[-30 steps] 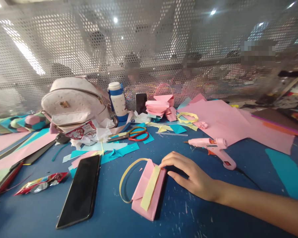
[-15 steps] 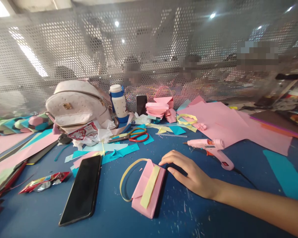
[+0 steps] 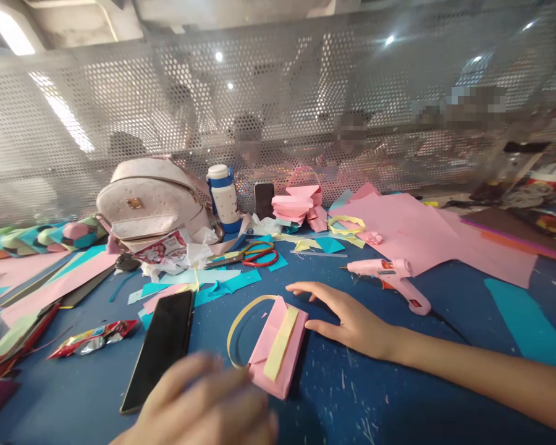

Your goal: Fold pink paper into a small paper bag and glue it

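A small pink paper bag lies on the blue table, with a yellow strip down its front and a thin yellow paper handle looping to the left. My right hand rests at its upper right edge, fingers apart, the thumb close to or touching the bag's side. Blurred by motion, my left hand hangs at the bottom, in front of the bag's lower left corner and the black phone. Its fingers look curled, but what is in them cannot be made out. A pink glue gun lies beyond my right hand.
Scissors lie among blue and yellow paper scraps. Behind them stand a pale backpack, a bottle and folded pink paper pieces. Large pink sheets spread to the right. A red snack wrapper lies left. A perforated screen closes the back.
My left hand has come into view at the bottom. My right hand's fingers have spread wider, and the thumb has moved closer to the bag. The view has shifted slightly.
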Demonstrator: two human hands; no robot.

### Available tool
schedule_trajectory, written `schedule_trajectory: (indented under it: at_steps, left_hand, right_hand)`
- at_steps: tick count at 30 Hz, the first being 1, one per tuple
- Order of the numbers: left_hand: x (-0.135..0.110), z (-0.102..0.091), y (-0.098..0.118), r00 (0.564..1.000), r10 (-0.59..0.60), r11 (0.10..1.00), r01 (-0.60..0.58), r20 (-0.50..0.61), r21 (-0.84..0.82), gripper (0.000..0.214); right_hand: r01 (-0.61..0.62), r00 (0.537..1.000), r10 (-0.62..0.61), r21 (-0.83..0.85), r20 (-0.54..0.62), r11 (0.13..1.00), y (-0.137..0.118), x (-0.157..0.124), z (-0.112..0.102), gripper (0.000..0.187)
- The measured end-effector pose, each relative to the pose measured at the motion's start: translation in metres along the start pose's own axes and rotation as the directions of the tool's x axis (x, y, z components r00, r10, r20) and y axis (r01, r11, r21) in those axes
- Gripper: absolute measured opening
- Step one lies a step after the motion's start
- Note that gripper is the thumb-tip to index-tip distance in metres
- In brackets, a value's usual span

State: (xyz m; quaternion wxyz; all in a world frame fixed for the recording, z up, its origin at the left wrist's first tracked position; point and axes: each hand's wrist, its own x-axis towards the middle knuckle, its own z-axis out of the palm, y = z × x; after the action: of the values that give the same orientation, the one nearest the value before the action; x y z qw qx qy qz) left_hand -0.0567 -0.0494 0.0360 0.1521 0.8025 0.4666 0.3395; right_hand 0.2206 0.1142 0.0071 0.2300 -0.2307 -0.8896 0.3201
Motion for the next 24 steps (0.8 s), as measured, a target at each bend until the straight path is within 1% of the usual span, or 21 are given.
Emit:
schedule_trajectory:
  at_steps: [1, 3, 5, 7, 11, 14, 16, 19, 21, 24]
  left_hand:
    - [0.01, 0.002, -0.002, 0.999, 0.044, 0.998, -0.043, -0.006, 0.037, 0.026]
    - [0.027, 0.007, -0.006, 0.991, 0.134, 0.98, -0.13, -0.02, 0.15, 0.033]
    - [0.036, 0.013, -0.01, 0.992, 0.128, 0.973, -0.126, 0.001, 0.195, 0.038]
    - [0.037, 0.017, -0.014, 0.995, 0.081, 0.979, -0.089, 0.051, 0.181, 0.038]
    - [0.034, 0.021, -0.021, 0.993, -0.016, 0.999, 0.01, 0.116, 0.049, 0.03]
    - [0.04, 0.019, -0.025, 0.992, -0.054, 0.997, 0.06, 0.113, -0.054, 0.024]
    - [0.047, 0.018, -0.03, 0.991, -0.103, 0.988, 0.112, 0.083, -0.104, 0.023]
    - [0.06, 0.02, -0.039, 0.975, -0.219, 0.953, 0.221, 0.034, -0.205, 0.022]
    - [0.066, 0.023, -0.045, 0.956, -0.291, 0.914, 0.285, 0.025, -0.287, 0.02]
    - [0.07, 0.028, -0.051, 0.933, -0.358, 0.862, 0.34, 0.023, -0.377, 0.019]
  right_hand:
    - [-0.034, 0.999, 0.033, 0.029, 0.037, 0.999, 0.001, 0.001, 0.0, 0.057]
    - [-0.064, 0.994, 0.058, 0.057, 0.097, 0.996, 0.004, 0.003, 0.001, 0.071]
    - [-0.067, 0.99, 0.06, 0.048, 0.13, 0.997, 0.005, 0.004, 0.002, 0.075]
    - [-0.073, 0.988, 0.066, 0.045, 0.142, 0.996, 0.005, 0.006, 0.002, 0.072]
    - [-0.118, 0.987, 0.104, 0.114, 0.122, 0.987, 0.004, 0.007, 0.004, 0.069]
    - [-0.139, 0.988, 0.123, 0.192, 0.093, 0.971, 0.004, 0.006, 0.003, 0.054]
    - [-0.151, 0.988, 0.142, 0.237, 0.056, 0.96, 0.004, 0.006, 0.003, 0.042]
    - [-0.163, 0.983, 0.178, 0.271, -0.033, 0.949, 0.007, 0.006, 0.002, 0.034]
    - [-0.16, 0.977, 0.193, 0.288, -0.088, 0.944, 0.011, 0.006, 0.003, 0.031]
    - [-0.15, 0.97, 0.202, 0.324, -0.134, 0.934, 0.014, 0.005, 0.004, 0.031]
